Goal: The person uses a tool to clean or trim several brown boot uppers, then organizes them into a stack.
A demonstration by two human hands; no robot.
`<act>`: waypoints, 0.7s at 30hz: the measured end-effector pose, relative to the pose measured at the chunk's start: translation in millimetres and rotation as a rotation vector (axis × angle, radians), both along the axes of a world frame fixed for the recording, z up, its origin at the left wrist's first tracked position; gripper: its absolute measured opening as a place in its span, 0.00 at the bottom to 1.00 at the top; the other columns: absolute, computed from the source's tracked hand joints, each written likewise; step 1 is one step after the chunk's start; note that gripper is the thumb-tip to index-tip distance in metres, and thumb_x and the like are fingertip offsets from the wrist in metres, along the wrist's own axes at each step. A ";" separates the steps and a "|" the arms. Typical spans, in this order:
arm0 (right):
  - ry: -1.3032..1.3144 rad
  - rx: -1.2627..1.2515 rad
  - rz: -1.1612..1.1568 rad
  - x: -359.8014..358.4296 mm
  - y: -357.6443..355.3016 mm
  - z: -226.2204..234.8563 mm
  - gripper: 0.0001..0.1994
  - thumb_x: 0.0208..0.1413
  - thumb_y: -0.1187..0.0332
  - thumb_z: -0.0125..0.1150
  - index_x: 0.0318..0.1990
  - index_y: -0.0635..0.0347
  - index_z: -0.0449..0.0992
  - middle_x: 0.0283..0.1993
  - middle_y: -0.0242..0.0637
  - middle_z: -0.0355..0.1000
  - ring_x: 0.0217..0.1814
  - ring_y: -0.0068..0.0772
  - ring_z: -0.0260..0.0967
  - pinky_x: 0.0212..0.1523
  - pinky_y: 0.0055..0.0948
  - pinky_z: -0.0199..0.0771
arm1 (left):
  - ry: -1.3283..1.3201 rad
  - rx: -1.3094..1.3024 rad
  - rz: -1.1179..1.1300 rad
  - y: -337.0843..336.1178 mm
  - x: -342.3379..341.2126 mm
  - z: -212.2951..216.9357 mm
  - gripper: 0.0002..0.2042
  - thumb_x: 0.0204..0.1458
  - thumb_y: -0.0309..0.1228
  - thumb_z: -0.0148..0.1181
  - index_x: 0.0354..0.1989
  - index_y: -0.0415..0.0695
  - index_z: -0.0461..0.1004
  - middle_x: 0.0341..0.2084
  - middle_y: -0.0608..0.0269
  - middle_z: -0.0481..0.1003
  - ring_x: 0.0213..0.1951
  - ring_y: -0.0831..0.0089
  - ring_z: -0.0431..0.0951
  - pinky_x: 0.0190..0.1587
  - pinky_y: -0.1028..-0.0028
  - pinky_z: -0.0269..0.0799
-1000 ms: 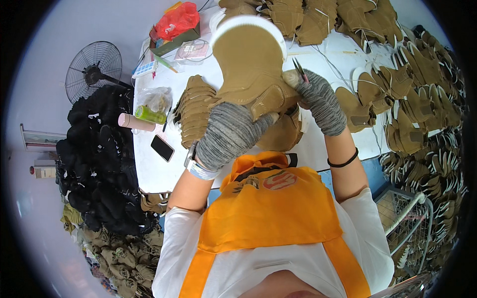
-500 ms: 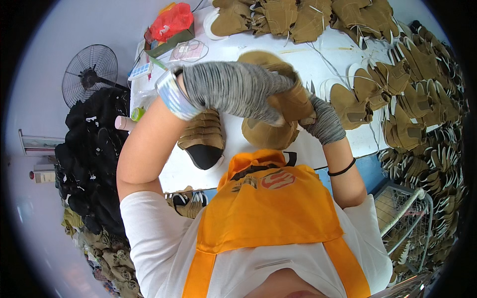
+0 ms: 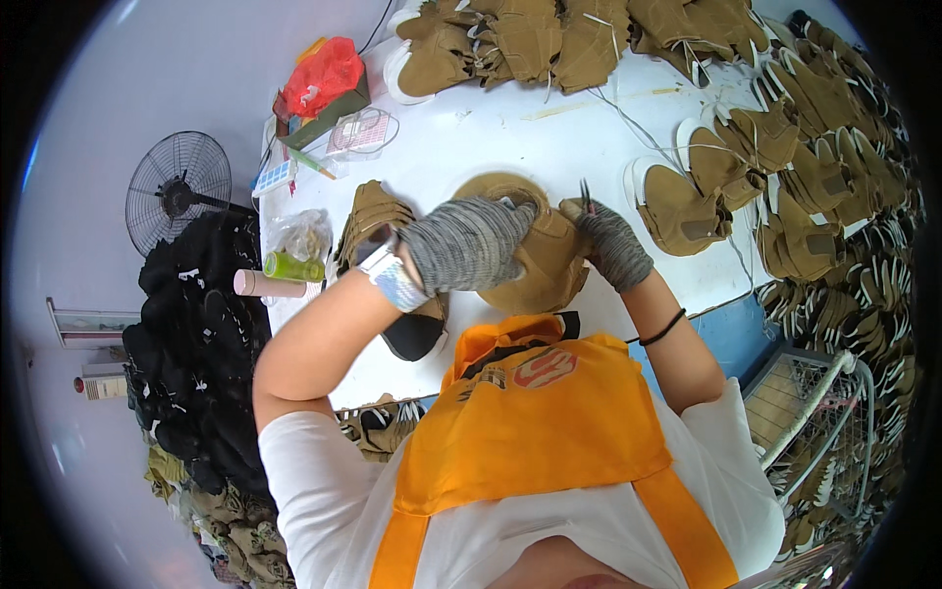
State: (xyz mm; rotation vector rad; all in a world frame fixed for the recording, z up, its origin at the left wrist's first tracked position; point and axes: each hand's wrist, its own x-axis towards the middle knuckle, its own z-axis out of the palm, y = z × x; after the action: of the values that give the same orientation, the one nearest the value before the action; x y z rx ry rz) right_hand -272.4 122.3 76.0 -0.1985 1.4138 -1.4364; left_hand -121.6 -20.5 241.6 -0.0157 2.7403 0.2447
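Note:
Brown suede-like shoe uppers (image 3: 545, 257) lie on the white table in front of me, partly hidden by my hands. My left hand (image 3: 476, 240), in a grey knitted glove, is closed on the near upper with its fingers at the opening. On the other side, my gloved right hand (image 3: 613, 242) has its fingers curled round small thread snips (image 3: 587, 199). Only the dark pointed blades show, sticking up from the fist beside the upper. Left of these, a nested row of brown shoe uppers (image 3: 378, 208) with a black toe is partly behind my left wrist.
More brown uppers (image 3: 525, 44) line the table's far edge, and others (image 3: 677, 211) crowd the right. At the left are a box with a red bag (image 3: 324, 79), a pink bottle (image 3: 265, 285) and a fan (image 3: 177, 191). A wire cart (image 3: 814, 422) stands at lower right.
The upper has come down onto the table and both hands have lowered with it. My left hand has drawn back toward me. The snips' blades now show more clearly.

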 end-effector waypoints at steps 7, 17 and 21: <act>0.328 -0.109 -0.098 11.5 31.1 -96.2 0.18 0.55 0.56 0.58 0.46 0.60 0.74 0.37 0.40 0.73 0.36 0.33 0.71 0.38 0.31 0.72 | 0.529 0.116 0.058 44.0 -0.7 -57.7 0.25 0.44 0.41 0.66 0.46 0.37 0.71 0.34 0.49 0.74 0.38 0.54 0.75 0.43 0.63 0.71; 0.904 -0.293 -0.097 41.8 -21.2 73.9 0.18 0.57 0.56 0.59 0.41 0.64 0.77 0.38 0.38 0.73 0.36 0.29 0.69 0.40 0.25 0.69 | 1.109 0.265 0.296 52.2 17.8 -117.7 0.12 0.39 0.32 0.66 0.34 0.49 0.77 0.38 0.66 0.74 0.47 0.62 0.70 0.52 0.56 0.55; 0.937 -0.306 -0.148 46.3 -35.1 40.8 0.11 0.57 0.65 0.59 0.40 0.62 0.77 0.34 0.36 0.73 0.33 0.26 0.69 0.34 0.27 0.70 | 1.172 0.291 0.271 46.6 24.9 -127.3 0.07 0.42 0.32 0.63 0.31 0.49 0.75 0.35 0.66 0.75 0.42 0.62 0.73 0.53 0.55 0.56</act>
State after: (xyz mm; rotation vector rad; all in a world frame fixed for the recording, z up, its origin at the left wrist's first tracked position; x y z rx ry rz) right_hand -226.1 87.2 116.7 -1.0924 1.9477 -1.7736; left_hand -96.8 26.1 114.3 -0.2313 3.8068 0.9935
